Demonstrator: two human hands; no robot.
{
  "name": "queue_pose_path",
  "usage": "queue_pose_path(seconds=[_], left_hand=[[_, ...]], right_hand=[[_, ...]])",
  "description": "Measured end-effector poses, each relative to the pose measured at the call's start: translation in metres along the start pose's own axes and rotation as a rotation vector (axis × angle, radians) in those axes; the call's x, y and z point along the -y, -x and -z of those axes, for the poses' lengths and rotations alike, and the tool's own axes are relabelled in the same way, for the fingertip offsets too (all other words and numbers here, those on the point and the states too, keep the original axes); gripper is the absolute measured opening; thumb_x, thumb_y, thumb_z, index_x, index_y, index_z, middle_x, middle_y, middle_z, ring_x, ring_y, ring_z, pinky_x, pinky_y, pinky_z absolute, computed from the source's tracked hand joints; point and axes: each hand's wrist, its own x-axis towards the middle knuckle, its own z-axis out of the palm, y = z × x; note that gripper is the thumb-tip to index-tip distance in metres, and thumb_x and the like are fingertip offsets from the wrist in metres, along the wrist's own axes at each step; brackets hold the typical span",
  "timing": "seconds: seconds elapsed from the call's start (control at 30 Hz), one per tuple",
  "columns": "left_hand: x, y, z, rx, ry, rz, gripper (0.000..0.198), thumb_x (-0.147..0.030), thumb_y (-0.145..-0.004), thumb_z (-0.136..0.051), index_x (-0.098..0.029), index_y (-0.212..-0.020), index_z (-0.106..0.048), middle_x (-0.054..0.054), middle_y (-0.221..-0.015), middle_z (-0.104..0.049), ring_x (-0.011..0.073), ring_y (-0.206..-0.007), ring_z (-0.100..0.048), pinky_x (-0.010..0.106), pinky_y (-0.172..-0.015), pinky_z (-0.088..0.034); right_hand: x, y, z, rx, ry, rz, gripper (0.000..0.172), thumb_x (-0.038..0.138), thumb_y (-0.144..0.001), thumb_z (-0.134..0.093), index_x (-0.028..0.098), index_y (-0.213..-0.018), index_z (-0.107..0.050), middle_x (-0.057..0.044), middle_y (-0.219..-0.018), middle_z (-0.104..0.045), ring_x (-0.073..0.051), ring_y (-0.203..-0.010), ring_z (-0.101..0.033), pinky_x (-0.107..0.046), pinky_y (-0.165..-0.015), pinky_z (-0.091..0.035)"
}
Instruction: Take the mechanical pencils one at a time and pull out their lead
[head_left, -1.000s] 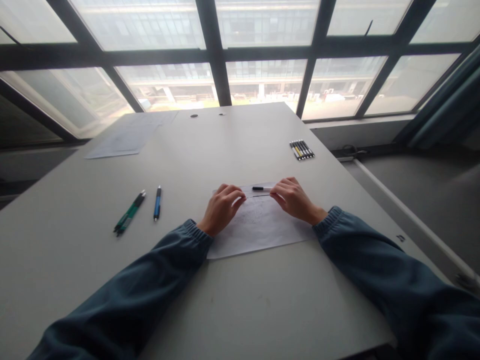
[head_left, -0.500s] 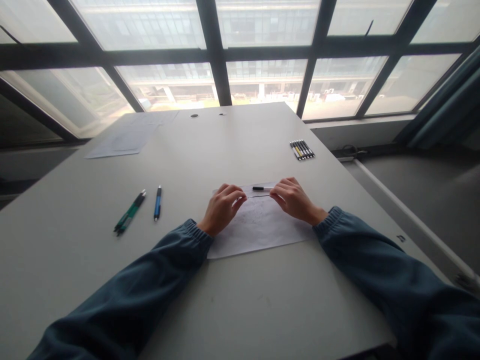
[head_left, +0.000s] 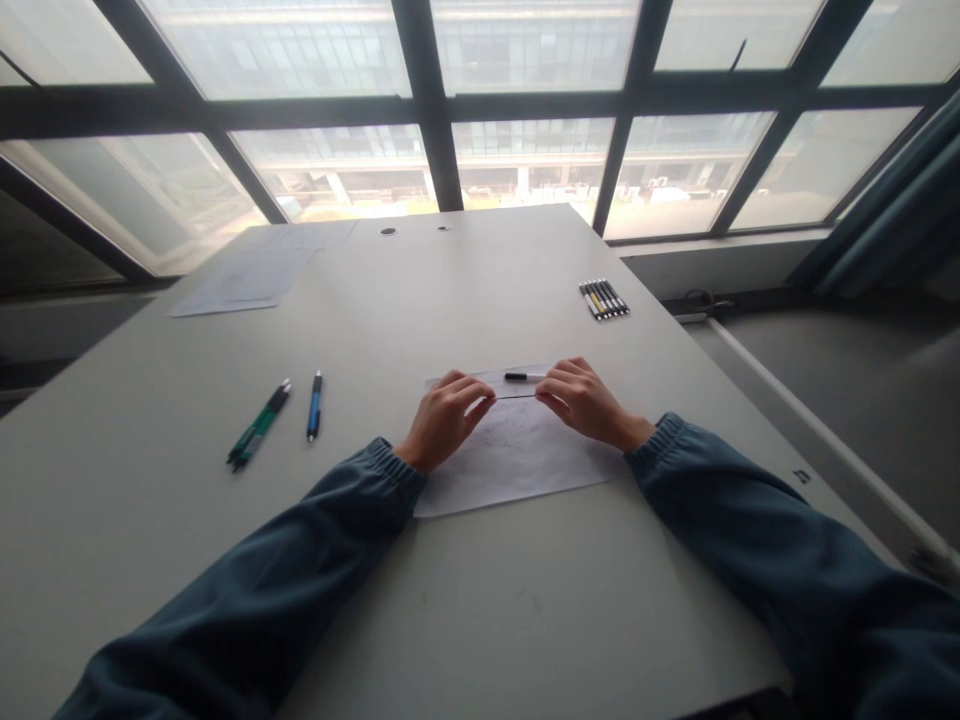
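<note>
Over a white sheet of paper, a thin dark rod that looks like a pen refill runs level between my two hands. My left hand pinches its left end between thumb and fingertips. At the other end, my right hand pinches it the same way. Just behind the rod, a pen part with a black end and a white barrel lies on the paper, its right end hidden by my right hand. Faint marks show on the sheet.
To the left lie green pens and a blue pen. Several black pens, one with yellow, sit in a row at the right edge. Papers lie at the far left of the white table, before the windows.
My right hand has shifted slightly left and down, so the hands are a little closer together. The refill stays pinched between them and looks more level.
</note>
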Motion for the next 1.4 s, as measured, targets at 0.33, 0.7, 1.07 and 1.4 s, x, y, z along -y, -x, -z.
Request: queue_pose_path(seconds=[0.33, 0.7, 1.07, 1.4], left_hand=[[-0.001, -0.002, -0.001, 0.004, 0.06, -0.049, 0.015, -0.03, -0.099, -0.059, -0.022, -0.095, -0.07, 0.003, -0.09, -0.074, 0.0179, -0.088, -0.062, 0.034, -0.085, -0.051], [-0.002, -0.001, -0.003, -0.025, 0.106, -0.081, 0.012, -0.031, -0.097, -0.062, -0.023, -0.096, -0.071, 0.003, -0.089, -0.075, 0.0177, -0.088, -0.065, 0.035, -0.086, -0.052], [-0.002, -0.001, 0.002, -0.042, 0.09, 0.183, 0.04, -0.053, -0.095, -0.059, -0.023, -0.12, -0.062, 0.003, -0.09, -0.072, 0.0162, -0.072, -0.061, 0.029, -0.071, -0.047], [0.02, -0.003, 0.015, 0.226, -0.346, 0.66, 0.062, -0.071, -0.093, -0.039, -0.021, -0.067, -0.063, 0.007, -0.067, -0.067, 0.0224, -0.063, -0.059, 0.03, -0.057, -0.025]], right_hand=[[0.002, 0.0, -0.002, -0.016, -0.074, 0.035, 0.013, 0.024, -0.101, -0.056, 0.022, -0.095, -0.067, -0.004, -0.089, -0.071, -0.019, -0.09, -0.059, -0.036, -0.088, -0.04], [0.004, 0.0, -0.004, 0.036, -0.124, 0.075, 0.011, 0.023, -0.099, -0.058, 0.023, -0.097, -0.069, -0.005, -0.092, -0.071, -0.021, -0.092, -0.059, -0.036, -0.085, -0.043], [0.004, 0.002, -0.004, -0.002, -0.116, 0.017, 0.02, 0.026, -0.102, -0.052, 0.022, -0.093, -0.069, -0.005, -0.088, -0.07, -0.02, -0.09, -0.058, -0.036, -0.084, -0.042], [-0.002, 0.004, -0.007, -0.122, -0.066, -0.047, 0.018, 0.025, -0.101, -0.054, 0.021, -0.092, -0.069, -0.006, -0.089, -0.071, -0.02, -0.086, -0.058, -0.037, -0.083, -0.043]])
